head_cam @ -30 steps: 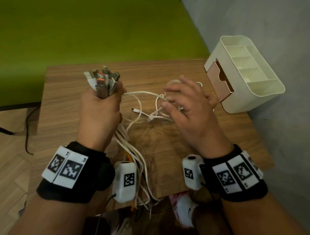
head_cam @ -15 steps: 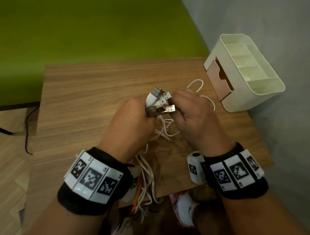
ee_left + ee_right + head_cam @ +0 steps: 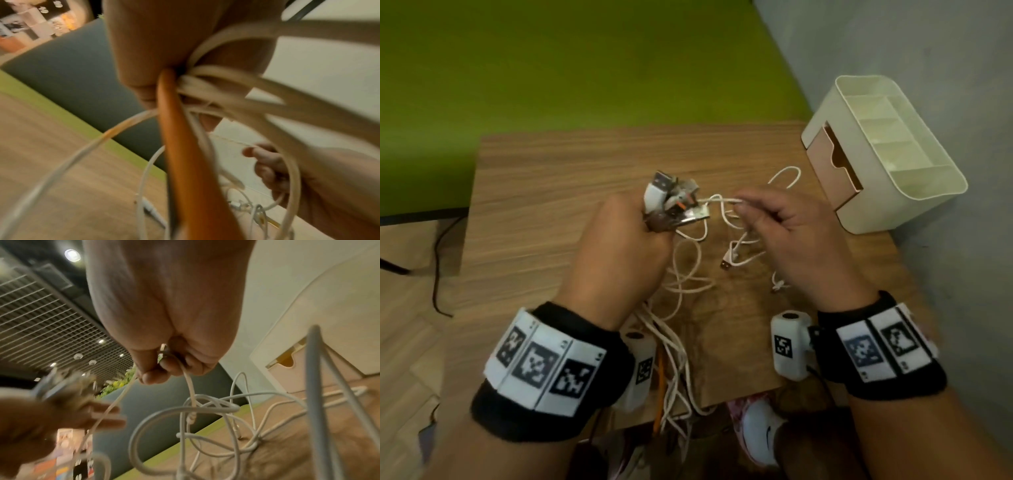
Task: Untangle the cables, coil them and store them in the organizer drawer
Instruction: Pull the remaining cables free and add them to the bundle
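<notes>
My left hand (image 3: 626, 240) grips a bunch of cable plugs (image 3: 674, 202) that stick up out of the fist over the middle of the wooden table (image 3: 544, 192). White cables (image 3: 688, 274) and one orange cable (image 3: 180, 146) hang from that fist in a tangle and trail over the near edge. My right hand (image 3: 784, 233) pinches one white cable (image 3: 190, 386) just right of the plugs, with loops (image 3: 205, 407) dangling below it. The cream organizer (image 3: 887, 154) stands at the table's far right, its pink drawer (image 3: 835, 164) slightly pulled out.
A loose USB plug (image 3: 726, 265) and a small knot of cable (image 3: 779, 284) lie on the table under my right hand. A grey wall (image 3: 928, 51) runs close behind the organizer. A green surface (image 3: 585, 61) lies beyond the far edge. A shoe (image 3: 760, 431) shows below the near edge.
My left hand carried the plug bunch from the left toward the table's middle. My right hand met the bunch, then drew away to the right, pinching a white cable.
</notes>
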`<state>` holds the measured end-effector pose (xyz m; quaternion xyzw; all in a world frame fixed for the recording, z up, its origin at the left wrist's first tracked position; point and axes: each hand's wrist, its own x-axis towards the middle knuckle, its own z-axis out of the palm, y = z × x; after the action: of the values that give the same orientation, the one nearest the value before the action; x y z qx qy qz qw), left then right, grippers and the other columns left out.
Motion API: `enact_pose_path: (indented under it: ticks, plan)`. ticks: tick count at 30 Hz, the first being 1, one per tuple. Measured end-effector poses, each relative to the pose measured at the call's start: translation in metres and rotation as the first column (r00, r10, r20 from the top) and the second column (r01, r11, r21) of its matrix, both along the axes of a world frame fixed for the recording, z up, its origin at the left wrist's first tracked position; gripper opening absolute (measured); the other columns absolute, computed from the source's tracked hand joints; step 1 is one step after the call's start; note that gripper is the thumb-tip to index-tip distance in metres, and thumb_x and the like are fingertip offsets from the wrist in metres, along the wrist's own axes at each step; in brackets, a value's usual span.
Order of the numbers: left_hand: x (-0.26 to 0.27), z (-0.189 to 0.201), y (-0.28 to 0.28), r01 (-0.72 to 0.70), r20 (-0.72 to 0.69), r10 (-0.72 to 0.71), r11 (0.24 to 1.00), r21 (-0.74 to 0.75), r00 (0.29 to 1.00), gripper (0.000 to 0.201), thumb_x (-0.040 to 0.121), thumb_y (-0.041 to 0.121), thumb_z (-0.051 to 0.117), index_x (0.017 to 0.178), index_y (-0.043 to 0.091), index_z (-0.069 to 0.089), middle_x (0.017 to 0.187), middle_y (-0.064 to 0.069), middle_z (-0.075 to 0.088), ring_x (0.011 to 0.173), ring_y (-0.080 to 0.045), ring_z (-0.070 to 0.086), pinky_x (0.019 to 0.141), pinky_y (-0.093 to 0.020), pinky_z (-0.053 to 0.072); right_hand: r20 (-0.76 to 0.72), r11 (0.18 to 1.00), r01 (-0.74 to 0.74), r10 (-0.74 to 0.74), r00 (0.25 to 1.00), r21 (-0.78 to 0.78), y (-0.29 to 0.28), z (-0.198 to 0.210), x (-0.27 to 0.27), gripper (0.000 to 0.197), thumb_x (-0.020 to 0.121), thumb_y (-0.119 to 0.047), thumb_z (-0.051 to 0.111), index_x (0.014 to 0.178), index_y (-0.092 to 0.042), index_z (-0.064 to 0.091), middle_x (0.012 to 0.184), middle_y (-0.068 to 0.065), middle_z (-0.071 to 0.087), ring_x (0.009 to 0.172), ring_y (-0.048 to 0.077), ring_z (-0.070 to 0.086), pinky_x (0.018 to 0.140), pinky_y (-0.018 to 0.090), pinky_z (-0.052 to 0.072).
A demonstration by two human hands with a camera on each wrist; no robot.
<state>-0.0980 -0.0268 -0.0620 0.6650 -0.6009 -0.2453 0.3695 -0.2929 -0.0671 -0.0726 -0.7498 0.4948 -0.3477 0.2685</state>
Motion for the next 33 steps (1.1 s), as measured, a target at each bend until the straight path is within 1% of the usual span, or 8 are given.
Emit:
enact_pose_path:
  ticks: [5, 8, 11, 14, 18, 23, 28, 33]
  plan:
    - [-0.013, -0.002, 0.002, 0.158, 0.023, -0.158, 0.987, -0.022, 0.987, 0.029, 0.083, 0.01, 0.062, 0.064, 0.031, 0.056, 0.061, 0.02, 0.063, 0.06, 0.005, 0.057, 0.053, -0.019, 0.04, -0.007, 0.985, -0.093, 0.093, 0.996, -0.145, 0.004, 0.004, 0.004, 0.017, 0.094, -0.015, 0.064, 0.108, -0.013, 0.074, 0.093, -0.012, 0.07, 0.084, -0.007, 0.061, 0.071, 0.005, 0.04]
    - [-0.006, 0.004, 0.002, 0.101, -0.215, -0.13, 0.985, -0.141, 0.968, 0.022, 0.084, 0.011, 0.062, 0.071, 0.028, 0.064, 0.06, 0.026, 0.062, 0.055, 0.012, 0.053, 0.052, -0.009, 0.036, -0.123, 0.994, -0.102, 0.096, 0.988, -0.046, -0.001, 0.001, -0.001, 0.01, 0.096, -0.02, 0.062, 0.1, -0.016, 0.07, 0.086, -0.013, 0.063, 0.081, 0.0, 0.057, 0.069, 0.009, 0.038]
    - [0.002, 0.005, 0.0, 0.019, -0.491, -0.058, 0.996, -0.084, 0.869, 0.02, 0.084, 0.019, 0.058, 0.066, 0.025, 0.066, 0.05, 0.015, 0.053, 0.042, 0.003, 0.043, 0.048, -0.022, 0.03, -0.255, 0.998, -0.031, 0.043, 0.966, 0.052, -0.008, -0.007, -0.01, 0.012, 0.098, -0.026, 0.057, 0.099, -0.017, 0.065, 0.092, -0.011, 0.059, 0.089, 0.009, 0.052, 0.074, 0.019, 0.039]
    - [0.009, 0.0, -0.003, -0.013, -0.355, 0.028, 0.999, 0.044, 0.935, 0.021, 0.089, 0.016, 0.062, 0.07, 0.018, 0.069, 0.047, 0.012, 0.053, 0.041, 0.0, 0.041, 0.046, -0.025, 0.029, -0.121, 0.995, 0.089, -0.082, 0.989, 0.046, -0.008, 0.0, -0.017, 0.008, 0.098, -0.028, 0.057, 0.098, -0.024, 0.064, 0.091, -0.012, 0.062, 0.085, 0.002, 0.055, 0.069, 0.006, 0.037]
    - [0.011, -0.004, -0.004, -0.043, -0.12, 0.06, 0.989, 0.139, 0.991, 0.023, 0.088, 0.014, 0.06, 0.069, 0.007, 0.069, 0.066, -0.007, 0.068, 0.05, -0.014, 0.049, 0.049, -0.028, 0.036, 0.04, 0.997, 0.074, -0.074, 0.996, -0.005, -0.003, 0.011, -0.012, 0.006, 0.096, -0.023, 0.062, 0.097, -0.028, 0.065, 0.085, -0.017, 0.064, 0.08, -0.008, 0.056, 0.07, 0.006, 0.04]
    - [0.005, 0.004, -0.001, -0.036, -0.292, 0.057, 0.997, 0.074, 0.955, 0.02, 0.094, 0.015, 0.06, 0.077, 0.015, 0.072, 0.063, 0.009, 0.069, 0.046, 0.001, 0.05, 0.044, -0.012, 0.033, 0.007, 0.998, 0.001, -0.002, 1.0, 0.07, 0.005, 0.023, -0.023, 0.01, 0.091, -0.025, 0.068, 0.1, -0.029, 0.069, 0.081, -0.01, 0.067, 0.076, 0.002, 0.062, 0.068, 0.015, 0.047]
    - [-0.008, 0.013, 0.009, -0.067, -0.443, 0.061, 0.998, 0.002, 0.895, 0.019, 0.094, 0.029, 0.061, 0.094, 0.013, 0.072, 0.053, 0.02, 0.057, 0.041, 0.007, 0.044, 0.05, -0.024, 0.031, -0.143, 1.0, 0.02, -0.019, 0.99, 0.007, 0.033, 0.037, -0.037, 0.036, 0.09, -0.025, 0.071, 0.125, -0.028, 0.065, 0.082, -0.009, 0.063, 0.071, 0.007, 0.06, 0.068, 0.024, 0.052]
    - [-0.044, 0.041, 0.033, 0.075, -0.487, -0.101, 0.995, -0.073, 0.868, 0.02, 0.098, 0.021, 0.057, 0.09, 0.007, 0.069, 0.061, 0.014, 0.063, 0.044, 0.006, 0.045, 0.051, -0.023, 0.032, -0.239, 0.996, 0.028, -0.048, 0.97, -0.089, 0.089, 0.059, -0.056, 0.015, 0.093, -0.027, 0.066, 0.096, -0.014, 0.074, 0.079, -0.002, 0.07, 0.069, 0.01, 0.062, 0.066, 0.033, 0.05]
